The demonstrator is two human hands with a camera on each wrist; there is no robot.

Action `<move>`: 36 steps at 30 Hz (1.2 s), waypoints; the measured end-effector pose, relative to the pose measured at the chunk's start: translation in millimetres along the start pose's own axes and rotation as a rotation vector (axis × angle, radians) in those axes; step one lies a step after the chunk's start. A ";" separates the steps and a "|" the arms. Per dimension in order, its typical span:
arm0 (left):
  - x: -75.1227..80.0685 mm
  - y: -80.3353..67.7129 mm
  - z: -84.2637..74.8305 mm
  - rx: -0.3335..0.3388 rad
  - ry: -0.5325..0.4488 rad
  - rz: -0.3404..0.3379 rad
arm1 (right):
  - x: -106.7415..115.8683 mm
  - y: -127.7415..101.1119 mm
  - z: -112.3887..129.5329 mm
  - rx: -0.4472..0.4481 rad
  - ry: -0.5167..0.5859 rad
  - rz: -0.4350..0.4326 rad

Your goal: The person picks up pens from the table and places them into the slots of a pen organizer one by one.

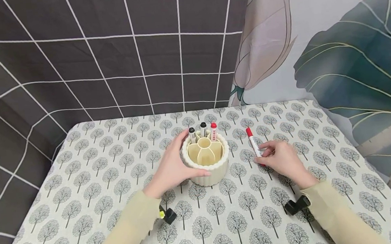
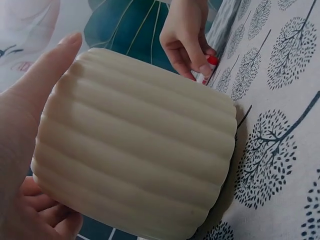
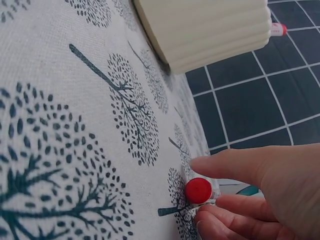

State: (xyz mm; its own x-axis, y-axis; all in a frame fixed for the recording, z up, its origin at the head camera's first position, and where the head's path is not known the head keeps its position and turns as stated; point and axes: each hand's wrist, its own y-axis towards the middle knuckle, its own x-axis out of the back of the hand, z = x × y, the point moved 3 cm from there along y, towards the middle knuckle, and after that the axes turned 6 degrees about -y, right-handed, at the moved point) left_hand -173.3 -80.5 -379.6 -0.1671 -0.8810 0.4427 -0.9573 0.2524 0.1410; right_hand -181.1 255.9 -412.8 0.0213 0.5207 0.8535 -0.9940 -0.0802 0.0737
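Observation:
A cream ribbed pen holder with several compartments stands upright in the head view. My left hand grips its left side, thumb in front and fingers behind. Two black-capped markers and a red-capped marker stand in its rear compartments. To the right, a white marker with red ends lies on the tablecloth, its capped end pointing away. My right hand pinches it near its closer end. In the right wrist view its round red end sits between thumb and fingers.
The tablecloth is white with printed trees. Behind the table hangs a dark cloth with a white grid, and at the right a curtain with large leaves. Each wrist wears a small black camera.

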 end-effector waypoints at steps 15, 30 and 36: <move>0.4 3.5 3.1 0.012 0.029 0.011 | -1.9 2.5 -3.9 -0.018 0.033 0.000; 0.5 4.5 4.5 0.007 0.037 0.014 | 35.6 3.8 7.5 -0.038 0.103 -0.113; 0.8 4.5 3.9 0.010 0.043 0.016 | 50.7 5.5 13.2 -0.033 0.099 -0.186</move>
State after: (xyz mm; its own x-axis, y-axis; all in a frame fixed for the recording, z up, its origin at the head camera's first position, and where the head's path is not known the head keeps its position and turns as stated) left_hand -178.7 -81.6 -382.1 -0.1725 -0.8587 0.4827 -0.9569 0.2623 0.1247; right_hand -184.1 270.7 -362.3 0.1953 0.6048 0.7720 -0.9771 0.0522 0.2063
